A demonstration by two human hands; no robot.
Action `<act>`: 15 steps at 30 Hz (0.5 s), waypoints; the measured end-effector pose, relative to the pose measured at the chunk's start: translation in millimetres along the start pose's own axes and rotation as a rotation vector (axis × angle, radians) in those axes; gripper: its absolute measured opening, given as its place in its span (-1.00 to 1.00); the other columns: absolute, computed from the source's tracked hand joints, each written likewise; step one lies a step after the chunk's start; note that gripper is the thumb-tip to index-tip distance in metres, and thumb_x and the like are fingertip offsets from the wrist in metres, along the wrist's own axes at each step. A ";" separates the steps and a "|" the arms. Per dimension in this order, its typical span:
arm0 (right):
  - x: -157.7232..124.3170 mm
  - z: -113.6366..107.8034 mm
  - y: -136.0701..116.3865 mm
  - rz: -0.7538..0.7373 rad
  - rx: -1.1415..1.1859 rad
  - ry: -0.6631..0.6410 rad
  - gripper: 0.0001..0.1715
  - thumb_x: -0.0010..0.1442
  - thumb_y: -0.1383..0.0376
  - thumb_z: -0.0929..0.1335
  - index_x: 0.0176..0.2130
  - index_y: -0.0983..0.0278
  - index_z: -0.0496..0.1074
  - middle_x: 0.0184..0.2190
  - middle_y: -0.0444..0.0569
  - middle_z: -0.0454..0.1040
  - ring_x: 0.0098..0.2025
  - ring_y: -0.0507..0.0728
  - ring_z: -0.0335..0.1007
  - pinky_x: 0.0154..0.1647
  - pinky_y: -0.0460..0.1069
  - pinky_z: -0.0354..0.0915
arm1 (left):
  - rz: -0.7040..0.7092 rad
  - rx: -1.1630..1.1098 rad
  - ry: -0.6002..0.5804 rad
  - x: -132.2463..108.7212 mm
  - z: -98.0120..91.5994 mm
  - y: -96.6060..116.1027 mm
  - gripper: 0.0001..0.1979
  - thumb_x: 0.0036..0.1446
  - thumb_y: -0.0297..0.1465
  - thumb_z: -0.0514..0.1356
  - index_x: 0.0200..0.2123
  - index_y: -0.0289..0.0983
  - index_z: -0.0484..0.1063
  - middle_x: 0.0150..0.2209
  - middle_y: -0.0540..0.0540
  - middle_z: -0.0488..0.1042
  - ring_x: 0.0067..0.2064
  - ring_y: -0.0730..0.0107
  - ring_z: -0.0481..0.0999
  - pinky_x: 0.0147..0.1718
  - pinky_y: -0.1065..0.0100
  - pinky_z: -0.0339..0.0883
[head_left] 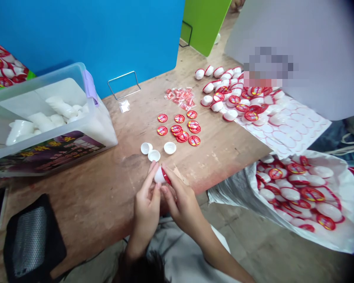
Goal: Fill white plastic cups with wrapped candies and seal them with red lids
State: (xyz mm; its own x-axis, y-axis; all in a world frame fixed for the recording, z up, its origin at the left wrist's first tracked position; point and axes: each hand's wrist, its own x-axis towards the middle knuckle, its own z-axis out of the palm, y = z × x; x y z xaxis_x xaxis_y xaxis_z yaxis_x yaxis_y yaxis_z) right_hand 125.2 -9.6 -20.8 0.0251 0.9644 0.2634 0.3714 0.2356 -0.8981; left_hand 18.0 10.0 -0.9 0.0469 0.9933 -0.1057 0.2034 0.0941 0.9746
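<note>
Near the table's front edge, a small white cup with a red lid is held between my two hands. My left hand is closed around its white side. My right hand grips the red lid side. Just beyond my fingertips are white cups, several of them, with their mouths showing. Behind these, round red printed lids lie loosely grouped, some overlapping. Further back is a heap of small clear packets with red contents. What my palms cover is hidden.
At left stands a clear bin of white cups. Lidded cups pile up on the right beside a printed sheet; a white sack of them stands below the table. Blue and green panels rise behind.
</note>
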 end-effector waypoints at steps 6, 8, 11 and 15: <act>-4.8 7.1 -6.7 0.074 0.071 0.129 -0.44 0.31 0.36 0.15 0.27 0.26 0.08 0.21 0.10 0.23 0.25 0.16 0.15 0.22 0.15 0.20 | 0.056 0.004 0.032 -5.9 2.5 -3.3 -0.65 0.12 -0.40 0.19 0.01 -0.17 0.46 0.13 -0.09 0.38 0.15 0.20 0.36 0.12 0.26 0.29; -4.2 8.3 -9.2 0.096 0.096 0.137 -0.43 0.29 0.32 0.18 0.27 0.26 0.07 0.21 0.11 0.24 0.24 0.18 0.17 0.21 0.17 0.22 | 0.098 0.061 0.050 -8.0 2.8 -4.4 -0.67 0.12 -0.40 0.20 -0.01 -0.17 0.47 0.12 -0.09 0.39 0.14 0.19 0.38 0.12 0.24 0.29; -0.9 9.3 -11.1 0.136 0.132 0.174 -0.37 0.22 0.26 0.29 0.24 0.26 0.13 0.16 0.13 0.31 0.18 0.22 0.27 0.13 0.15 0.31 | 0.154 0.133 0.086 -10.3 4.7 -6.4 -0.60 0.12 -0.39 0.20 0.06 -0.15 0.39 0.09 -0.09 0.43 0.08 0.20 0.44 0.03 0.27 0.38; 4.2 12.3 -13.4 0.219 0.218 0.267 -0.37 0.07 0.26 0.43 0.12 0.23 0.28 0.01 0.09 0.46 0.00 0.20 0.45 -0.05 0.04 0.44 | 0.157 0.191 0.170 -13.4 12.9 -12.3 -0.44 0.14 -0.37 0.20 0.20 -0.13 0.13 0.06 -0.14 0.45 0.04 0.24 0.48 -0.05 0.28 0.41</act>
State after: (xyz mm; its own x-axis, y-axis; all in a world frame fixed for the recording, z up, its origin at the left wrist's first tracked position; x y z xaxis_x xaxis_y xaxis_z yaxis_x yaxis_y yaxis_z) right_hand 108.9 -7.3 -12.0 0.3325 0.9362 0.1140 0.1253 0.0759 -0.9892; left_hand 27.4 -5.4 -14.0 -0.0688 0.9932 0.0937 0.3880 -0.0599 0.9197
